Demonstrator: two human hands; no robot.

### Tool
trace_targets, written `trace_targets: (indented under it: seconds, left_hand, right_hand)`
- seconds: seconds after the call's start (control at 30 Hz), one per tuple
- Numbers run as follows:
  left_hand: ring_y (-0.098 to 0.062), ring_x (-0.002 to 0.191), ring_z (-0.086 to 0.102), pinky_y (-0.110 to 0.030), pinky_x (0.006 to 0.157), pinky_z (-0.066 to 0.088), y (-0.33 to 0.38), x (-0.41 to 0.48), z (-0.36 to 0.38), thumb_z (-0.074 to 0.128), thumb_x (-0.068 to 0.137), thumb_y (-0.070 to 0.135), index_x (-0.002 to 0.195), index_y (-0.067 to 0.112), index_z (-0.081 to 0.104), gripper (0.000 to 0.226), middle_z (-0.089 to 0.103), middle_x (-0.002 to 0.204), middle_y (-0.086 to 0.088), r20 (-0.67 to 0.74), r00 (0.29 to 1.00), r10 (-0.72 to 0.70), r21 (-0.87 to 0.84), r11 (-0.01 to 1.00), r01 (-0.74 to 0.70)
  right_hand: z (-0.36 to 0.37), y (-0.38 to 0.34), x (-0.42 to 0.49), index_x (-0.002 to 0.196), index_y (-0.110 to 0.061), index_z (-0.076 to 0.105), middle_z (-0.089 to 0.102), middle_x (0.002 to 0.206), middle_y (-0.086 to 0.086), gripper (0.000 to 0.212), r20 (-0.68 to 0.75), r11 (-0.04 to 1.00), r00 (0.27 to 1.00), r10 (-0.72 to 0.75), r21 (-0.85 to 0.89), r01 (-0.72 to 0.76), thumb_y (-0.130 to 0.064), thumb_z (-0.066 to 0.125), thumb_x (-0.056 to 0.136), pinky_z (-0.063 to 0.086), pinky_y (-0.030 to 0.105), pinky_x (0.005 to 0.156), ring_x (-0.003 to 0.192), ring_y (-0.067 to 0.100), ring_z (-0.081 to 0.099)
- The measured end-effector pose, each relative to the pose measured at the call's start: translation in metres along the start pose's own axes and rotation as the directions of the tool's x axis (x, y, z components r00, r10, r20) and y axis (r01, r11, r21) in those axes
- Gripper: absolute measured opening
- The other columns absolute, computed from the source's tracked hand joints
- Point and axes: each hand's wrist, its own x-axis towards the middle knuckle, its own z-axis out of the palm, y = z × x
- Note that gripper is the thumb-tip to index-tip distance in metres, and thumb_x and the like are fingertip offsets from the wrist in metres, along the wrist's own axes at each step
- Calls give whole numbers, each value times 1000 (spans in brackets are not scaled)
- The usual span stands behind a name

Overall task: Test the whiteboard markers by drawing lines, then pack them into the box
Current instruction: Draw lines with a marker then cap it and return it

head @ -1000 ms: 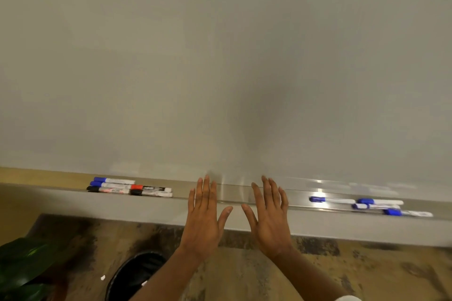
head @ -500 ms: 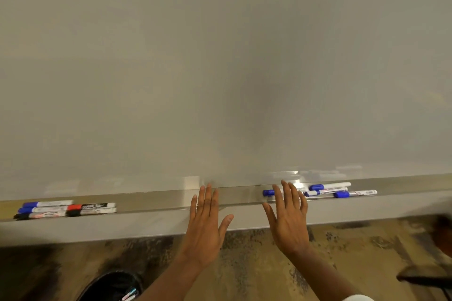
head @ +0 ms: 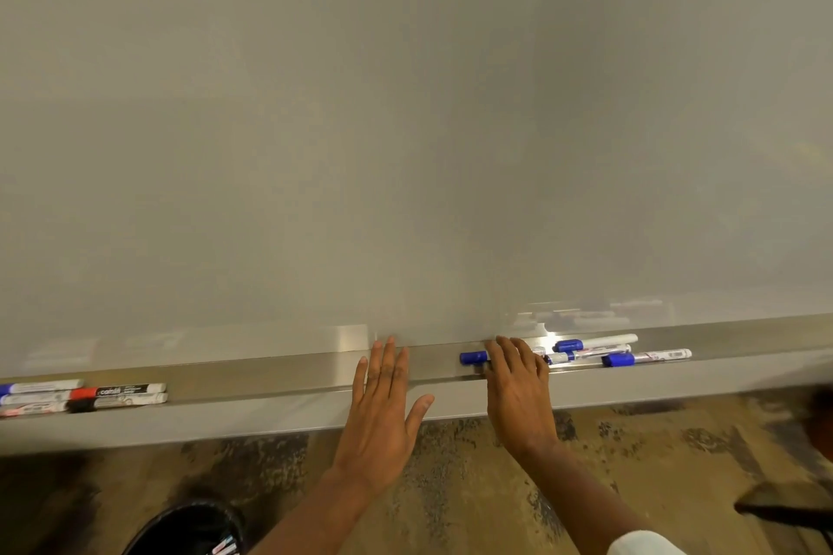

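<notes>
Left hand [head: 383,415]: released, fingers straight and spread, hovering flat in front of the marker tray [head: 270,379] and holding nothing.
Right hand [head: 518,392]: also released, with its fingers laid out over the nearest blue-capped marker [head: 472,357]. I cannot tell whether they touch it, and nothing is grasped.
Right cluster [head: 595,343]: four markers, all blue-capped, lying on the tray. One is under the right hand's fingers and three are bunched just beside it.
Left cluster [head: 121,390]: five markers visible, well apart at the tray's far left. There are two blue caps, one red and one black, and the fifth is cut off by the frame edge.
Whiteboard [head: 405,104]: one, with no lines on it, so testing looks not yet begun.
Box: not in view.
Bin [head: 194,527]: one, dark, on the floor below the left arm.
Risk, rolling: a round barrel under flat fingers may roll over the tray's low lip and drop to the floor.
Risk, crowding: the bunched neighbours lie close, so a careless reach could nudge them along or off the tray.
</notes>
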Motion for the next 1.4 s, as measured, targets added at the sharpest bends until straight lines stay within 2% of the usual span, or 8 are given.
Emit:
trace_targets:
  seconds: [0.23,0.6,0.73,0.93,1.0,1.07,1.2,1.4]
  left_hand:
    - [-13,156,-17,-39,125,-6,9,4,7,7,104,67,164,21,1,76,-13,170,3,-4,1000,-3,-55,998,2]
    - [-11,158,-7,-36,127,0,6,7,-4,16,106,61,163,20,15,70,3,171,3,-67,998,-8,-133,991,-1]
    - [-3,155,-10,-29,127,0,9,9,-27,19,104,63,162,28,15,67,3,168,14,-46,997,-62,-254,966,48]
    - [3,140,36,-15,112,32,25,7,-88,44,101,51,150,34,46,52,48,144,24,-35,965,-261,-650,739,177]
    - [3,130,54,-7,104,39,28,8,-114,52,101,45,141,36,55,41,59,135,26,-3,956,-294,-785,593,180]
    - [1,123,61,-12,103,45,30,7,-145,56,100,40,132,36,63,32,69,126,21,19,957,-289,-867,471,160]
    - [-1,118,65,-22,106,47,31,-1,-209,57,103,24,125,29,69,25,75,118,15,68,977,-201,-948,294,126]
    - [-12,122,66,-28,105,49,21,-21,-283,54,101,32,132,23,66,35,72,127,6,80,993,-89,-983,159,94]
  right_hand:
    - [7,10,16,117,-19,68,68,118,3,46,-64,995,993,-95,1,96,-12,82,74,46,46,101,117,26,57]
    - [2,-12,20,118,-17,67,66,117,4,51,-200,977,966,-161,108,186,-11,85,71,52,41,97,112,26,57]
    - [-15,-35,15,116,-14,68,67,114,5,49,-328,959,923,-203,121,254,-5,84,70,52,43,94,111,26,56]
    - [-55,-76,0,117,-13,67,66,115,5,31,-484,908,866,-124,297,296,-13,69,85,51,42,95,113,23,54]
    - [-73,-93,-5,120,-16,64,62,118,-2,33,-488,854,870,-75,420,309,-8,68,88,48,34,98,112,17,54]
    - [-98,-113,-13,122,-20,62,57,119,-10,34,-465,764,885,1,571,300,-5,64,91,47,26,97,111,9,54]
    - [-159,-157,-30,119,-23,63,62,112,-12,28,-330,439,941,79,859,264,-7,57,97,49,18,90,109,13,61]
    - [-232,-205,-48,118,-26,66,71,112,-11,28,-172,162,983,59,974,160,-10,58,97,56,31,85,104,15,67]
